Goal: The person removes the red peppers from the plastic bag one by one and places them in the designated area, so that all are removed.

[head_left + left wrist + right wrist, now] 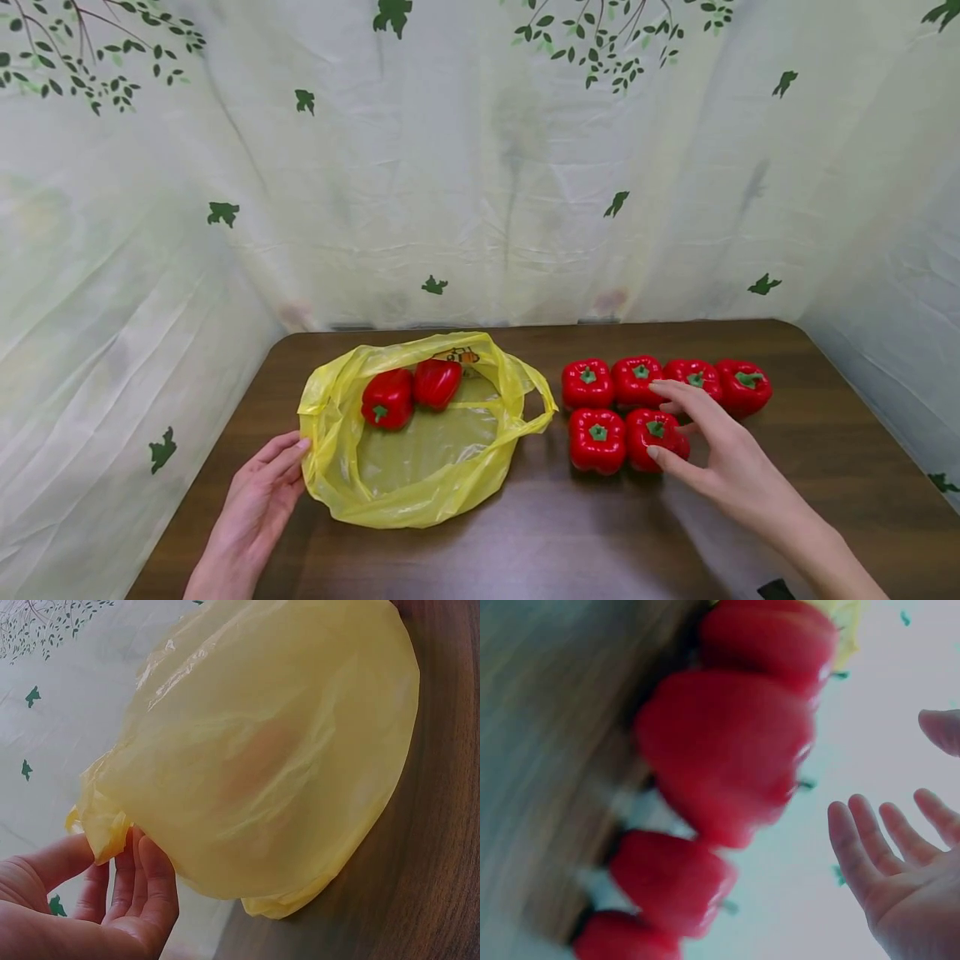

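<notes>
A yellow plastic bag point(420, 510) lies with its mouth spread wide, and two red bell peppers point(387, 398) are inside it. My left hand point(258, 500) pinches the bag's left rim between thumb and fingers, as the left wrist view shows on the gathered plastic point(109, 825). To the right, my right hand point(723, 458) hovers above the front-right red bell pepper point(652, 437), thumb and fingers spread around its top. In the right wrist view that hand point(911, 892) stands apart from the blurred peppers point(724, 750), holding nothing.
Right of the bag, another bell pepper point(597, 442) stands in the front row, with several more in the back row point(587, 383). A bag handle loop point(542, 417) reaches toward them. Behind the brown table point(525, 550) hangs a leaf-patterned cloth point(480, 208). A black object point(776, 590) shows at the bottom.
</notes>
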Action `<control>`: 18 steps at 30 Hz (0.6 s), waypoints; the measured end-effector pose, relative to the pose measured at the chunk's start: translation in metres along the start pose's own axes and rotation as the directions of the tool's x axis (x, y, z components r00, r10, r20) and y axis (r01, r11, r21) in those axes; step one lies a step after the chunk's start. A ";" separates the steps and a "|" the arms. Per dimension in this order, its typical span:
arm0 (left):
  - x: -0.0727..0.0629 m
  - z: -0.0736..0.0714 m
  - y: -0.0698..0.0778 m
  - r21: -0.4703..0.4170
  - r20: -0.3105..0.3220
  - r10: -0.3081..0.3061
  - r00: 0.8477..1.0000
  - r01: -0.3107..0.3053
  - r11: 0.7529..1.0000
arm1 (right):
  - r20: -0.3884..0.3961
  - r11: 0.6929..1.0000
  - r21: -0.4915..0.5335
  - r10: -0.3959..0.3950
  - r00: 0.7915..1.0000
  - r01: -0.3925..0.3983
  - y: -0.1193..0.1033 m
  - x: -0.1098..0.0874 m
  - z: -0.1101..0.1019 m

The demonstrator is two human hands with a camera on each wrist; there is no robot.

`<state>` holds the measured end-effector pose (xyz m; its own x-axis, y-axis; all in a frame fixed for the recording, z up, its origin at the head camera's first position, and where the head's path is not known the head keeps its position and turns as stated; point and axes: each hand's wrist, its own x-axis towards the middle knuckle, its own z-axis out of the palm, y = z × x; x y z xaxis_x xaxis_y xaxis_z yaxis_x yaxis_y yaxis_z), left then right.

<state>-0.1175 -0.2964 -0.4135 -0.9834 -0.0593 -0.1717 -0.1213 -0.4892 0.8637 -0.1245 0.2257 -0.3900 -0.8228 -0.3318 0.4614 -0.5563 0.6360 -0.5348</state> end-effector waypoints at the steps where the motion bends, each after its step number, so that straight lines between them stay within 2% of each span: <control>1: 0.000 0.000 0.000 0.000 0.003 0.003 1.000 -0.003 1.000 | 0.008 1.000 0.006 0.003 1.000 -0.003 -0.005 0.002 0.001; 7: 0.001 0.001 0.001 0.004 0.012 0.016 1.000 -0.016 1.000 | 0.070 1.000 0.020 -0.006 0.998 0.005 -0.026 0.016 0.013; 14: 0.003 0.004 0.002 0.007 0.021 0.024 1.000 -0.024 1.000 | 0.135 0.994 0.086 -0.085 0.987 0.074 -0.048 0.035 0.031; 18: 0.003 0.004 0.002 -0.005 0.044 0.042 0.998 -0.042 0.999 | 0.145 0.981 0.168 -0.127 0.981 0.102 -0.060 0.047 0.045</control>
<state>-0.1209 -0.2937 -0.4105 -0.9926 -0.0416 -0.1144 -0.0795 -0.4903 0.8679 -0.1352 0.1408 -0.3678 -0.7536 -0.5071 0.4183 -0.6490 0.4729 -0.5960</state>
